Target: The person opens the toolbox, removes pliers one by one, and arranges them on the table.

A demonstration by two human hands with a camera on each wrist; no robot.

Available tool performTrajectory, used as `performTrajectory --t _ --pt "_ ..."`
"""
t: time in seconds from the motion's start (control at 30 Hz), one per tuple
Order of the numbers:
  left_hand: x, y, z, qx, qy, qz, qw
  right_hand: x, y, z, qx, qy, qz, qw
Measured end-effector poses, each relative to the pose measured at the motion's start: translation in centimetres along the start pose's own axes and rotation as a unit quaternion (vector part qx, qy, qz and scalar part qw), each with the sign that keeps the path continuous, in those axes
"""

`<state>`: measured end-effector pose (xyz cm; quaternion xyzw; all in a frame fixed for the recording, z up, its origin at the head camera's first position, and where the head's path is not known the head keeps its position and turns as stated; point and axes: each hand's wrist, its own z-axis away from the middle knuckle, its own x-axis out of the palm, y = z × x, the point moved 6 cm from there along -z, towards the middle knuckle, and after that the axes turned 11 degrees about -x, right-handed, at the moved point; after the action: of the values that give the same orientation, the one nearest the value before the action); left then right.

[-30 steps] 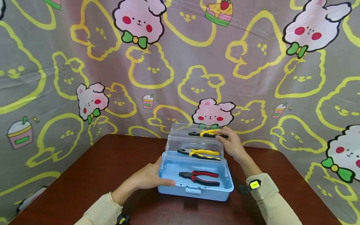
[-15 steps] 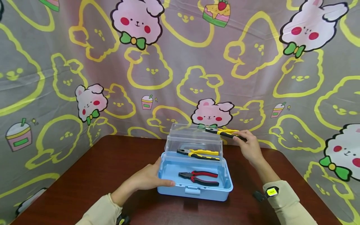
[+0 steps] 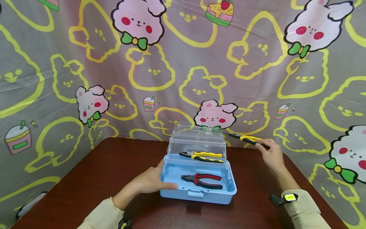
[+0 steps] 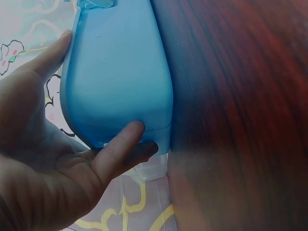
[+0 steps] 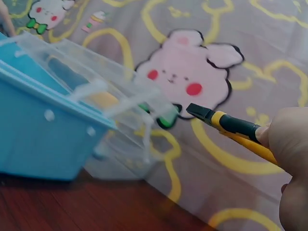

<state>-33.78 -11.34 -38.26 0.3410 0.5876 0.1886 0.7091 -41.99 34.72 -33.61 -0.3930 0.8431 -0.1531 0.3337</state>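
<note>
I count one blue box (image 3: 183, 194) on the table (image 3: 128, 165) and three pliers: red pliers (image 3: 197, 180) in the bottom of the box, yellow pliers (image 3: 195, 156) in the clear tray (image 3: 175, 148) behind, and a second yellow pair (image 3: 248, 140), which my right hand (image 3: 273, 156) grips in the air, right of the box. My left hand (image 3: 150, 180) holds the box's left end, thumb on the front rim.
</note>
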Motion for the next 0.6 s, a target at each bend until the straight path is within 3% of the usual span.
performTrajectory --t 0.17,0.4,0.6 --pt "0.1 0.0 0.0 -0.001 -0.003 0.006 1.0000 -0.9 2.1 0.7 0.029 -0.007 0.025 0.9992" --pt "0.2 0.1 0.0 -0.003 -0.003 0.008 1.0000 -1.6 5.3 2.1 0.098 -0.026 0.039 0.9941" --pt "0.2 0.0 -0.1 -0.005 -0.002 0.004 1.0000 -1.6 7.3 3.2 0.115 -0.041 0.052 0.9911"
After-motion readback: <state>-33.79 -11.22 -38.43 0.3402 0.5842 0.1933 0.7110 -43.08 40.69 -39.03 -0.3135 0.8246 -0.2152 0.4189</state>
